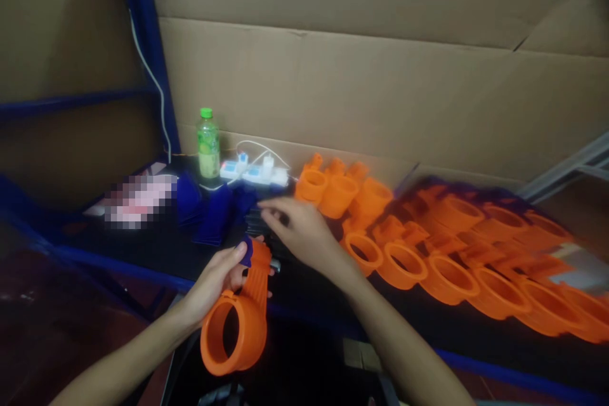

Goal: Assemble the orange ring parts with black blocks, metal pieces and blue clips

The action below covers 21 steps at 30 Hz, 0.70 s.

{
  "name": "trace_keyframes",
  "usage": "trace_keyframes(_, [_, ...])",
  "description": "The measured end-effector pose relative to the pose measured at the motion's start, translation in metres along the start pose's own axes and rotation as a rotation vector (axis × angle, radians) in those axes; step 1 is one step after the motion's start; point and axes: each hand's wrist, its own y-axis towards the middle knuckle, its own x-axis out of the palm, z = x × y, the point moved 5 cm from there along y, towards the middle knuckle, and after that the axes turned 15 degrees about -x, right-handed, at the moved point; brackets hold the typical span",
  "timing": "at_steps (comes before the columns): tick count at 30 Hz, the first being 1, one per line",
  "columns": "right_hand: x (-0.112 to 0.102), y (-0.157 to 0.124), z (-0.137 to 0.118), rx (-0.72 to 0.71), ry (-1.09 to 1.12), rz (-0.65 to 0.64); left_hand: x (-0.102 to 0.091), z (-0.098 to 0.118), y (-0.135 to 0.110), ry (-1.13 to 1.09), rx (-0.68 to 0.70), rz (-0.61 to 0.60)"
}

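My left hand (227, 276) is closed around an orange plastic part (257, 323) with a wide open ring at its lower end and a ribbed arm above. A small dark blue piece (246, 252) sits at the top of that arm, under my thumb. A short metallic bit pokes out on the arm's right side. My right hand (299, 228) reaches over a stack of thin black pieces (255, 221), its fingers bent and pinched at the far end of the stack. What lies between those fingertips, if anything, I cannot make out.
More orange ringed parts (402, 263) stand in rows on the black table (157, 247) to the right, blurred. Dark blue flat pieces (212, 212) lie left of centre. Behind them are a green-capped bottle (208, 146) and a white power strip (257, 172) with cables. A cardboard wall (309, 82) closes the back.
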Motion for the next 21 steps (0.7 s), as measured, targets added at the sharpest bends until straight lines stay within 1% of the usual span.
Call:
trace_keyframes(2, [0.014, 0.026, 0.006, 0.044, 0.011, -0.050, 0.000, 0.000, 0.000, 0.000, 0.008, -0.010])
trace_keyframes(4, [0.032, 0.052, 0.010, 0.086, 0.026, -0.126, 0.000, 0.001, 0.000, -0.002, 0.024, -0.013])
trace_keyframes(7, [0.057, 0.084, 0.014, 0.161, -0.040, -0.220, -0.001, 0.001, 0.001, -0.012, 0.024, -0.018])
trace_keyframes(9, [0.069, 0.098, 0.016, 0.190, -0.086, -0.242, -0.002, 0.000, 0.002, -0.019, 0.015, -0.013])
trace_keyframes(12, [0.081, 0.107, 0.019, 0.198, -0.117, -0.254, -0.002, 0.000, 0.003, -0.028, 0.022, 0.001])
trace_keyframes(15, [0.087, 0.110, 0.022, 0.193, -0.140, -0.260, -0.002, 0.000, 0.003, -0.024, 0.025, 0.007])
trace_keyframes(17, [0.085, 0.111, 0.024, 0.193, -0.154, -0.248, -0.002, 0.000, 0.003, -0.027, 0.027, 0.013])
trace_keyframes(19, [0.077, 0.111, 0.025, 0.197, -0.167, -0.224, -0.003, 0.001, 0.003, -0.036, 0.031, 0.010])
trace_keyframes(21, [0.059, 0.110, 0.024, 0.189, -0.177, -0.162, -0.003, 0.001, 0.004, -0.051, 0.043, 0.003])
